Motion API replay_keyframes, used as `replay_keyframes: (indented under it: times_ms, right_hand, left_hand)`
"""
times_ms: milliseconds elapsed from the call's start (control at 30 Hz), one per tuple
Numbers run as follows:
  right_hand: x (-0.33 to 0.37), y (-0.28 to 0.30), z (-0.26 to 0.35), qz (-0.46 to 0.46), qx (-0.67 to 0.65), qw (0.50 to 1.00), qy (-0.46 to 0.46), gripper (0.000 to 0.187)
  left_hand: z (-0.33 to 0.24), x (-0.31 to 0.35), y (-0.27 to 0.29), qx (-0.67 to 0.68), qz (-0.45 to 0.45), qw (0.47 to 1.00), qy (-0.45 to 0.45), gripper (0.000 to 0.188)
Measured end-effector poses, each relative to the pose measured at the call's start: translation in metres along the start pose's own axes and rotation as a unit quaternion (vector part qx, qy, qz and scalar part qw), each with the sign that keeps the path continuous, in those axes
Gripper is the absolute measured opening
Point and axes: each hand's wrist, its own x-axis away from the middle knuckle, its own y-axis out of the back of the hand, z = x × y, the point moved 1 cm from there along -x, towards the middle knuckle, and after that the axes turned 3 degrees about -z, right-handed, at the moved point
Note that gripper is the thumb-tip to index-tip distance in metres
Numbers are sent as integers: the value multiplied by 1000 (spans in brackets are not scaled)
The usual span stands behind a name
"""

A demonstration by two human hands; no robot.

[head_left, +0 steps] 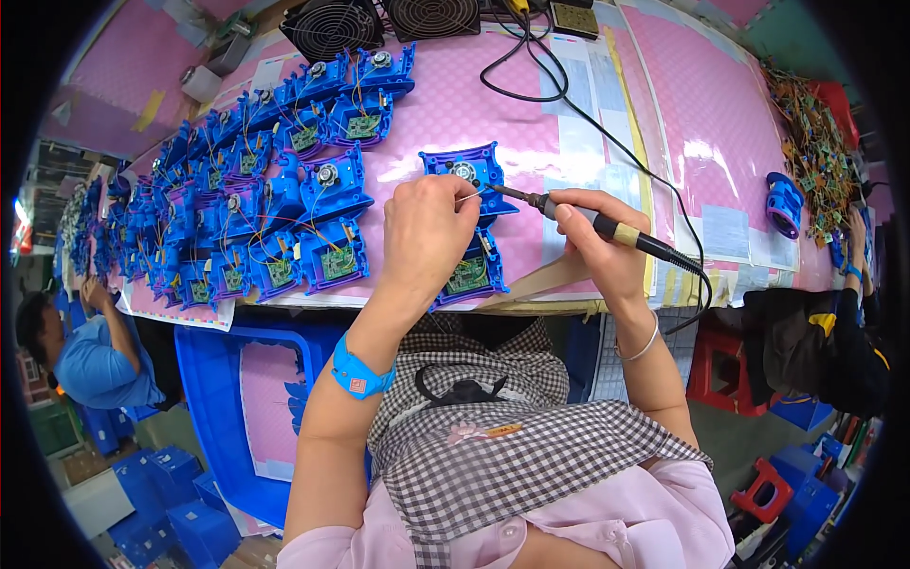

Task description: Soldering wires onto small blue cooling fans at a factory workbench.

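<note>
A blue plastic housing (485, 155) with a small round speaker (464, 172) lies open on the pink table in front of me. Its other half, a blue and purple shell holding a green circuit board (469, 275), sits just nearer to me. My right hand (599, 232) grips a soldering iron (607, 226), its tip pointing left at the housing's right part, close to the speaker. Over the housing's left edge, my left hand (428, 228) is pinched on a thin silvery wire (467, 196) that reaches toward the iron's tip. The fingers hide part of the housing.
Rows of similar blue housings (327, 180) with speakers and boards fill the table's left. Two black fans (334, 30) stand at the back. The iron's black cable (654, 175) loops across the right. Bundled wires (810, 142) lie far right, and a blue bin (213, 398) sits below the table edge.
</note>
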Motion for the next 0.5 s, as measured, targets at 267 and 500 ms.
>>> replay_keyframes:
  times_ms: [267,500]
  right_hand:
    - [5,5,6,0,13,1000,4,18]
    - [4,11,9,-28,-15,999,2,19]
  left_hand:
    - [2,1,0,4,-2,1000,-8,12]
    - [5,-1,-1,-23,-12,999,-38,16]
